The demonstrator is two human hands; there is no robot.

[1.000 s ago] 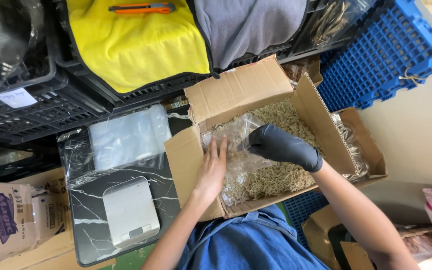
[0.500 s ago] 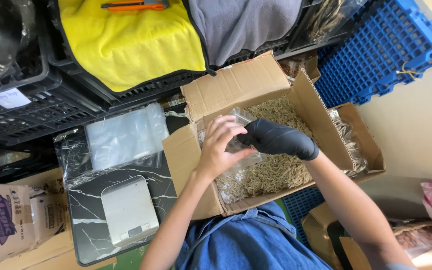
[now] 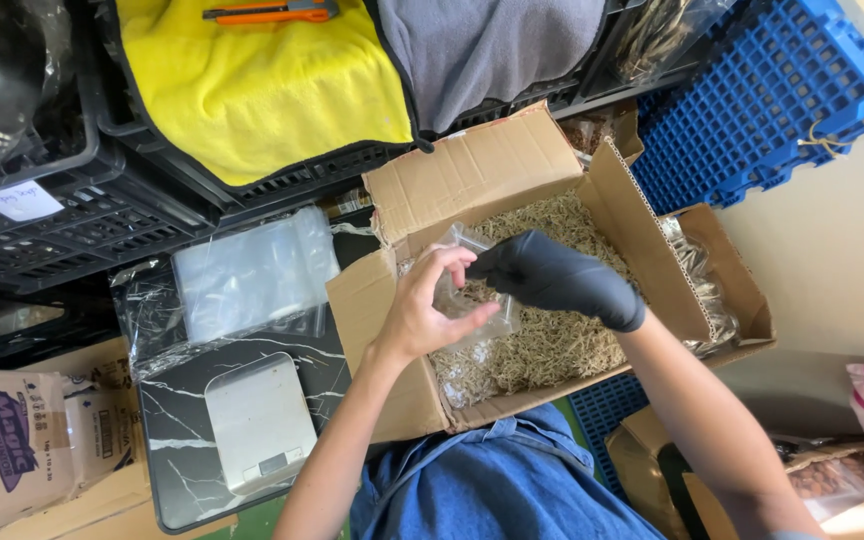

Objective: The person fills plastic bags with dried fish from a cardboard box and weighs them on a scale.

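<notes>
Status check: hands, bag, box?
Left hand bare, holding small clear bag open. Right hand, black glove, fingers at bag mouth. Both over open cardboard box of dried herb. Nothing in the way.

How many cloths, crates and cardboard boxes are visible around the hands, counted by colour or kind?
Yellow cloth: 1
Grey cloth: 1
Blue crate: 1
Open cardboard box of dried bits: 1, under the bare left hand and the black-gloved right hand, which hold a clear bag
Total: 4
</notes>
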